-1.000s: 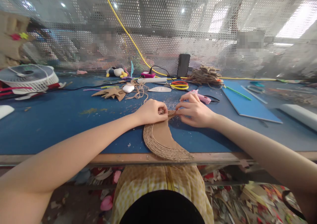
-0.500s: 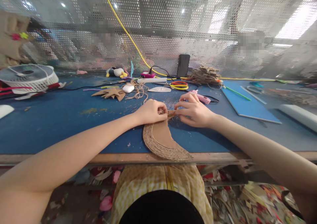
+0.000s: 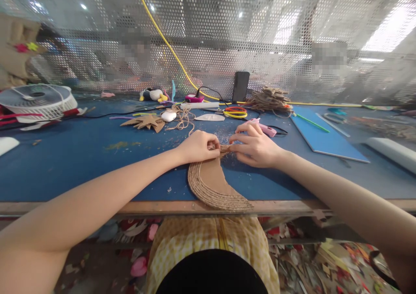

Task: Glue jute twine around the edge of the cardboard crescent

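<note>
A crescent-shaped cardboard piece [image 3: 212, 174] lies at the front of the blue table, with rows of twine [image 3: 208, 194] along its curved outer edge. My left hand [image 3: 199, 146] is closed at the crescent's upper end, thumb and fingers pinched on the twine and cardboard there. To its right, my right hand [image 3: 255, 145] has its fingertips closed at the tip of the same end, touching the twine. What exactly lies between the right fingertips is partly hidden. A pink glue gun [image 3: 268, 130] rests just behind my right hand.
Behind the hands lie loose twine [image 3: 183, 118], a cardboard star shape [image 3: 146, 122], a white case [image 3: 168, 116] and coloured rings [image 3: 235, 112]. A black phone-like block [image 3: 240, 86] stands by the mesh. A blue board [image 3: 325, 133] is right; a white fan [image 3: 37, 103] is left.
Hardly anything differs. The strands at the crescent's upper tip, between my hands, look slightly straighter; both hands stay almost in place.
</note>
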A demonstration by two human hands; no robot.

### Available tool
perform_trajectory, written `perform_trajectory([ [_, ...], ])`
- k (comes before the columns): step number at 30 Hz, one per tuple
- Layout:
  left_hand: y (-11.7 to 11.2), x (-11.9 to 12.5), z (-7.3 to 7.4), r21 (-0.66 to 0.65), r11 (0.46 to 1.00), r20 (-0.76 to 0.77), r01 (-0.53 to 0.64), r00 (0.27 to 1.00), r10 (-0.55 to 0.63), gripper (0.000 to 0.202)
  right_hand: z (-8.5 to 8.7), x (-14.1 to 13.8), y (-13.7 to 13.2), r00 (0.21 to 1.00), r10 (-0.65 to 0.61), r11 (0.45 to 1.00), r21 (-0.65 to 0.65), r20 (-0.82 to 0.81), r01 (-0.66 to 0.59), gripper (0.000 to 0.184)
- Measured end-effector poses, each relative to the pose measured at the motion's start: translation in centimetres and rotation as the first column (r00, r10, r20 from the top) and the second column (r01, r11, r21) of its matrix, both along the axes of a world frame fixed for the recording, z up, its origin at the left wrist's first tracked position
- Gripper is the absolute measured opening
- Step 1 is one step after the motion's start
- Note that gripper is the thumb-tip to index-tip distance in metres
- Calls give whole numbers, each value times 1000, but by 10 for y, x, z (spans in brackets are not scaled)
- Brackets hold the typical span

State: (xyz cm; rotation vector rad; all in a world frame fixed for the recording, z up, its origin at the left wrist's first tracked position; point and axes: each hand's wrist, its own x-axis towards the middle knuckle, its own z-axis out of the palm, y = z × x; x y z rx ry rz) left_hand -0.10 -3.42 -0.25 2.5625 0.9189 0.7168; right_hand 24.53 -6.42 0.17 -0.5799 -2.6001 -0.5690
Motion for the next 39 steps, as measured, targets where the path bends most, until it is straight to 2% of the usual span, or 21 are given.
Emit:
perform_trajectory([
  [6,0,0,0,-11,1000,-2,0,1000,0,16,0,-1,-2,1000,-30,1000,-5,8,30,27],
  [12,-1,1,1,-16,1000,-17,-12,1000,12,16,0,1,-1,997,-14,994,106,79,5,24],
  [15,0,1,1,-7,1000,-22,-16,1000,15,16,0,1,-1,998,-13,992,128,54,6,24],
  [19,0,0,1,-6,1000,-21,-3,1000,3,17,2,0,-3,999,-43,996,81,21,41,28],
  [23,0,0,1,-14,1000,-13,-16,1000,16,17,2,0,-4,997,-58,998,32,58,57,29],
  [30,0,0,0,-10,1000,-9,-14,1000,14,17,1,0,-3,995,-69,998,17,65,68,30],
  [39,-1,1,1,-27,999,-11,-36,999,35,18,2,-1,-3,994,-74,994,-73,76,79,33],
])
